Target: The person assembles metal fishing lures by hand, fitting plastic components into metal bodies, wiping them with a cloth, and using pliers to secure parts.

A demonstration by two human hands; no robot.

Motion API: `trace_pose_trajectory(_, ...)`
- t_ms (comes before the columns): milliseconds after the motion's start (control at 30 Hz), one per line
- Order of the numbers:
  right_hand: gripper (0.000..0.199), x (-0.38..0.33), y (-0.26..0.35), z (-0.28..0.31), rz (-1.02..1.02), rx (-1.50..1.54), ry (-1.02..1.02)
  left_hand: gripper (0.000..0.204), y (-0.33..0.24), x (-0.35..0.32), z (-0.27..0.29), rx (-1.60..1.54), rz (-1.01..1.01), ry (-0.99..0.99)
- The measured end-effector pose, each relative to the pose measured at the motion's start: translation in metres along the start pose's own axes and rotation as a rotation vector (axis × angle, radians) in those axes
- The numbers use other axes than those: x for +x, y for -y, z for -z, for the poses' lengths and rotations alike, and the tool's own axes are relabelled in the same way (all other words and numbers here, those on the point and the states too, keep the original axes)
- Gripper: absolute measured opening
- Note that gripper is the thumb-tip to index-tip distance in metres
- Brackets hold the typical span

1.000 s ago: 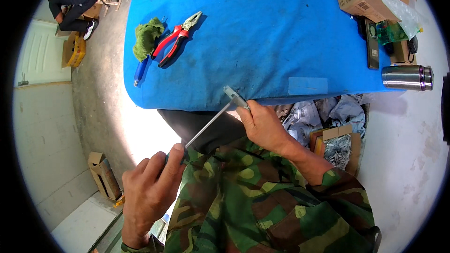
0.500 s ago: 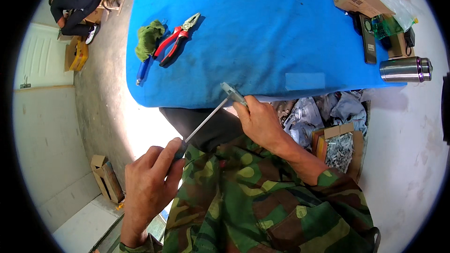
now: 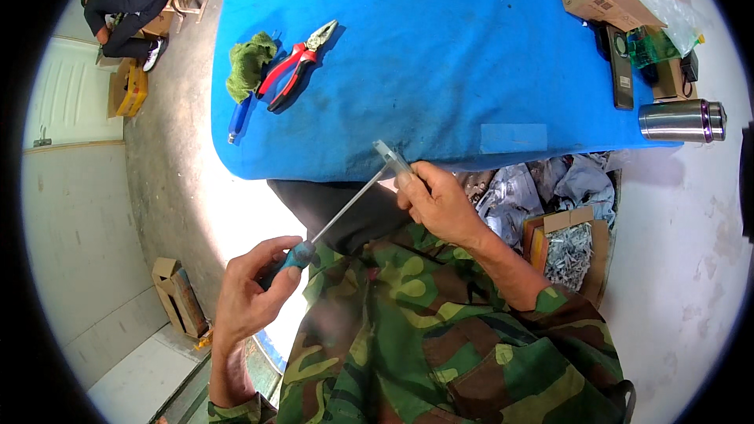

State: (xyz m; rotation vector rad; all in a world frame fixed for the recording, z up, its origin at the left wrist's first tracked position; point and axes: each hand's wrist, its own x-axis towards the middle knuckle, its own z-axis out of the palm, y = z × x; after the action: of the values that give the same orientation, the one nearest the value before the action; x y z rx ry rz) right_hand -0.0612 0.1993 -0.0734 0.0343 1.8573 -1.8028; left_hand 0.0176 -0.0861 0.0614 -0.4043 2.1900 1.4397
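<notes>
My left hand grips the blue-green handle of a screwdriver, fingers and thumb wrapped around it. Its thin metal shaft slants up to the right, and the tip meets the side of a small, narrow, pale grey part. That part is pinched in my right hand just off the table's near edge; the fingers hide its lower end. What the tip touches on it is too small to make out. Beyond, on the blue cloth, lie red-and-black combination pliers with jaws pointing away.
A green rag and a blue-handled tool lie beside the pliers on the blue-covered table. A steel flask and cartons stand at right. Below sits a box of metal pieces. A person sits far left.
My left hand has turned about the screwdriver handle, with its fingers shifted so more of the handle shows. My right fingers have moved slightly on the grey part, which stays at the tip.
</notes>
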Motion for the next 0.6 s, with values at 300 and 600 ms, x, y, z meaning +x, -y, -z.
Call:
trace_pose_trajectory(300,0.035,0.007,-0.001,-0.002,0.055,-0.075,0.024,0.042,-0.013,-0.006,0.002,0.267,-0.18,-0.017)
trace_pose_trajectory(600,0.033,0.006,0.009,-0.002,0.095,-0.34,-0.014,0.042,-0.008,-0.002,-0.002,0.172,-0.089,0.018)
